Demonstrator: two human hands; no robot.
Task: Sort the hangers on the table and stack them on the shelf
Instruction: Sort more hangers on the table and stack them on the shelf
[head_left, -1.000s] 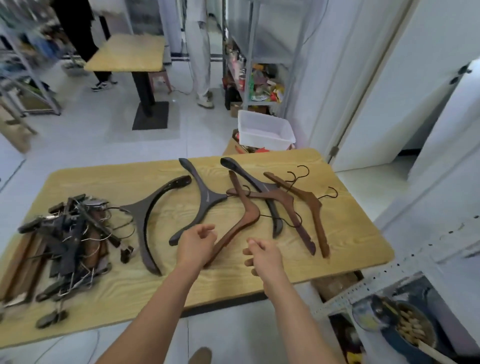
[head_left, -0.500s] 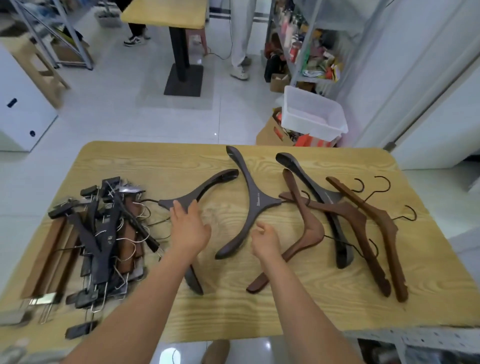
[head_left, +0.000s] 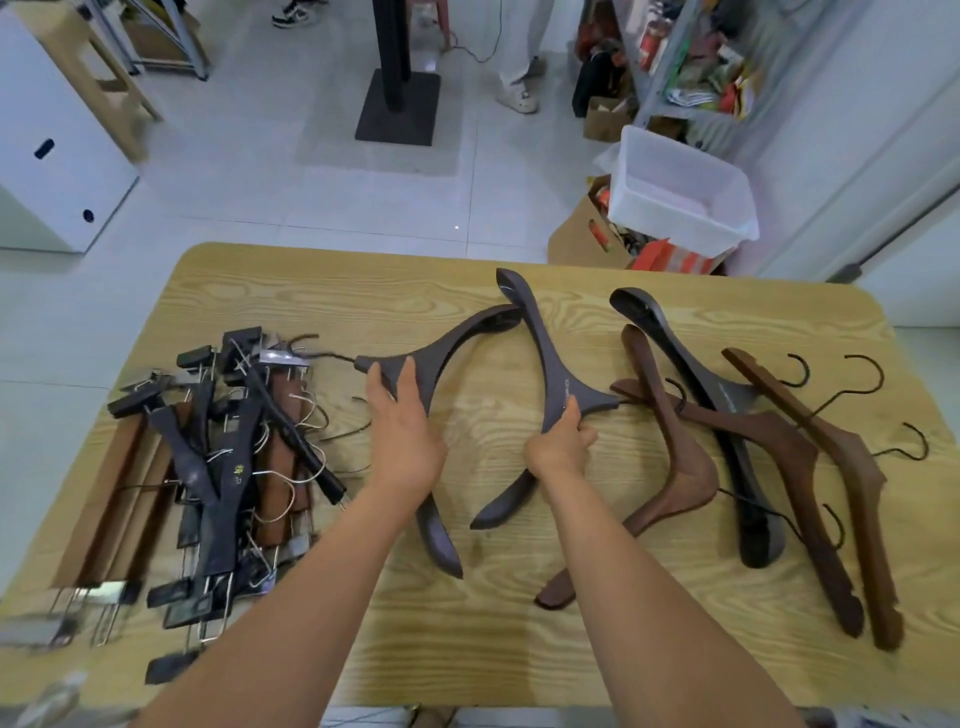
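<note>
Hands (head_left: 405, 441) (head_left: 561, 441) each clasp 1 dark hanger (head_left: 441, 358) (head_left: 558, 384); white bin (head_left: 680, 192) looks empty.

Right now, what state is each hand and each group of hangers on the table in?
left hand: closing on the neck of the left dark hanger, which lies flat.
right hand: gripping the middle dark hanger, flat on the table.
brown hangers: lying loose, overlapping, untouched.
clip hangers: tangled heap, untouched.

The location was a workroom or storeroom: tiled floor (head_left: 311, 197), cluttered metal shelving (head_left: 691, 67), storage bin (head_left: 680, 202).
</note>
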